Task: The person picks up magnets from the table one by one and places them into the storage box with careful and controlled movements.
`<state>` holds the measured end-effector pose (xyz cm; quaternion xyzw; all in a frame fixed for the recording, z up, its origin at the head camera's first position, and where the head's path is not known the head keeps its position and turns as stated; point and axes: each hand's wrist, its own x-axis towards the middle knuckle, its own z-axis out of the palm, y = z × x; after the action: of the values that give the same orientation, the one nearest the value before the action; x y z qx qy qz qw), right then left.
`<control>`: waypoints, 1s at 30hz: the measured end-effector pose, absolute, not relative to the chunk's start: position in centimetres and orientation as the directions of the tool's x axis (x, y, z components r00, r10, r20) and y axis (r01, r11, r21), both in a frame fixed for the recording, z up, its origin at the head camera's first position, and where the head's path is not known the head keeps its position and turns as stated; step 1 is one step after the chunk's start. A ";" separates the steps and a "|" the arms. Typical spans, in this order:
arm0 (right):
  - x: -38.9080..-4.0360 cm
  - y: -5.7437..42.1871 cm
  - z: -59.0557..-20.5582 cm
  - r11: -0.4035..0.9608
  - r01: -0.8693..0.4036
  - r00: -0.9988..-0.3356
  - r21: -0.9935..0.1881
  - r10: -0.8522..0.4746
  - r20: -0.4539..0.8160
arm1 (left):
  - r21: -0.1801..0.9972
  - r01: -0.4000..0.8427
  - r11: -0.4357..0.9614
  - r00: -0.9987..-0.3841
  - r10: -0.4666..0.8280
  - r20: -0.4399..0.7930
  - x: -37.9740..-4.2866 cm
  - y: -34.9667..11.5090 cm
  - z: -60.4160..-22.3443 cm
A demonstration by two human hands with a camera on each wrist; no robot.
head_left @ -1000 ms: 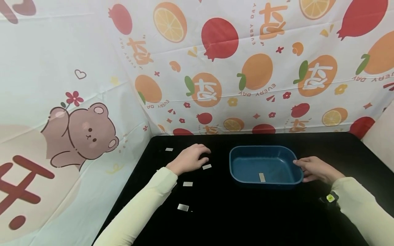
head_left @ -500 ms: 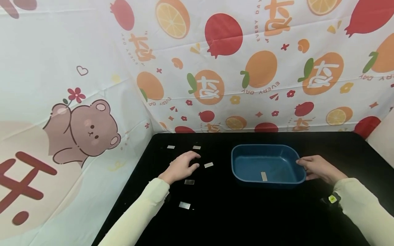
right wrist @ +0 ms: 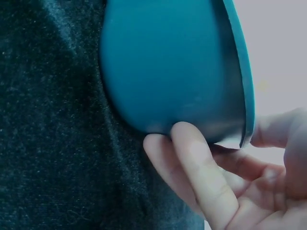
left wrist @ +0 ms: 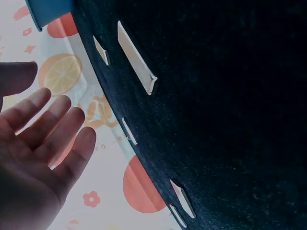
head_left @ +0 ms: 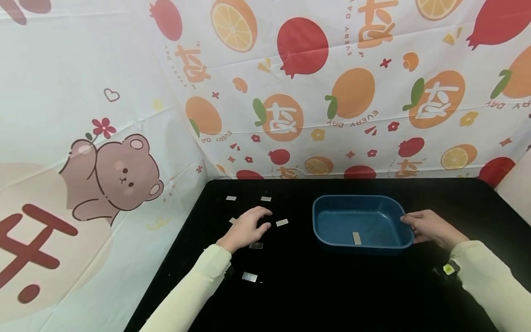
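Note:
My left hand (head_left: 245, 229) hovers over the black table with nothing in it, its fingers loosely spread in the left wrist view. Around it lie small flat rectangular pieces: one (head_left: 282, 222) just right of the thumb, another (head_left: 256, 246) below the hand, and a third (head_left: 232, 220) partly covered by it. On the right, my right hand (head_left: 433, 227) holds the end of a blue plastic basin (head_left: 361, 246). In the right wrist view its thumb is at the rim and its fingers press the outer wall (right wrist: 163, 72). A single flat piece (head_left: 356, 238) lies inside the basin.
Two more flat pieces lie toward the back left, one piece (head_left: 231, 198) near the corner and one piece (head_left: 266, 198) farther right. A shiny piece (head_left: 249, 276) is nearer the front. A fruit-print cloth (head_left: 315, 92) hangs behind the table (head_left: 332, 295), and a bear-print cloth (head_left: 120, 180) at left.
My left hand has drawn back to the left and toward me, uncovering a piece at the back. The right hand stays on the basin. The head view has shifted slightly.

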<state>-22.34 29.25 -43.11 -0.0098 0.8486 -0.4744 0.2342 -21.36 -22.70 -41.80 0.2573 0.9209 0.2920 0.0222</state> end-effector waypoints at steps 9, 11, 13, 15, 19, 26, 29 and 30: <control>-22.4 29.0 -42.6 0.555 0.187 -0.885 -0.810 -0.263 -0.384 | 0.540 0.442 0.716 -0.878 0.468 0.100 -21.4 -22.8 -41.5; -22.4 28.9 -42.4 0.554 0.186 -0.881 -0.811 -0.271 -0.387 | 0.534 0.436 0.725 -0.881 0.464 0.090 -21.3 -22.9 -41.5; -22.4 28.8 -42.3 0.555 0.178 -0.877 -0.812 -0.284 -0.387 | 0.529 0.433 0.730 -0.883 0.462 0.087 -21.3 -23.0 -41.6; -22.4 28.7 -42.1 0.557 0.172 -0.874 -0.813 -0.294 -0.387 | 0.523 0.434 0.733 -0.884 0.460 0.089 -21.3 -23.0 -41.6; -22.6 28.1 -41.8 0.563 0.158 -0.870 -0.811 -0.309 -0.384 | 0.511 0.427 0.746 -0.890 0.447 0.092 -21.0 -23.2 -41.6; -23.1 26.9 -41.7 0.568 0.152 -0.868 -0.809 -0.314 -0.384 | 0.492 0.398 0.774 -0.908 0.409 0.091 -20.6 -23.7 -41.5; -23.2 26.3 -41.6 0.561 0.158 -0.866 -0.813 -0.317 -0.387 | 0.483 0.397 0.780 -0.910 0.405 0.093 -20.7 -23.9 -41.5; -23.2 26.1 -41.6 0.556 0.160 -0.864 -0.815 -0.320 -0.388 | 0.482 0.396 0.781 -0.910 0.404 0.093 -20.7 -24.0 -41.6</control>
<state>-23.23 26.08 -41.61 -0.0473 0.8441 -0.4686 0.2563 -20.69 -23.95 -41.56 0.2120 0.9437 0.2537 0.0077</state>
